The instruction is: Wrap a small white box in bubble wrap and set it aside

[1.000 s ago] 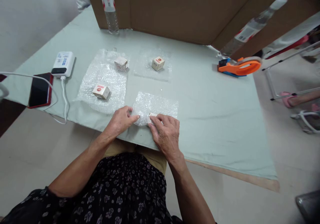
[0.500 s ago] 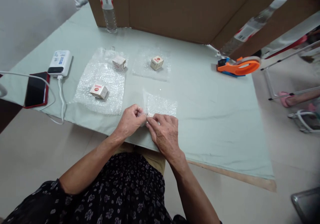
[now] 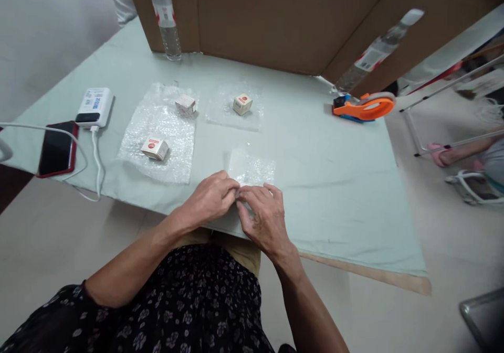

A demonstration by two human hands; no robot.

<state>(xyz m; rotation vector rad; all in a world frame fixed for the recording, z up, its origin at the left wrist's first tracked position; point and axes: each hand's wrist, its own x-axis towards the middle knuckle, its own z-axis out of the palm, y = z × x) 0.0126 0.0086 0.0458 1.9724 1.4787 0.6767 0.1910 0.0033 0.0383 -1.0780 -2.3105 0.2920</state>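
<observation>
I see the left hand (image 3: 212, 198) pinched narrow on bubble wrap (image 3: 255, 171) at the table's (image 3: 334, 206) near side, the right hand (image 3: 264, 214) against it — its hold I can't tell — and uneven pulling could let the wrap spring loose.

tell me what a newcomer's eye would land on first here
Probably the bright orange tape dispenser, on the right side of the pale green table. Next, perhaps, the left hand and right hand, close together at a sheet of bubble wrap by the near edge. Large brown cardboard stands along the back.
</observation>
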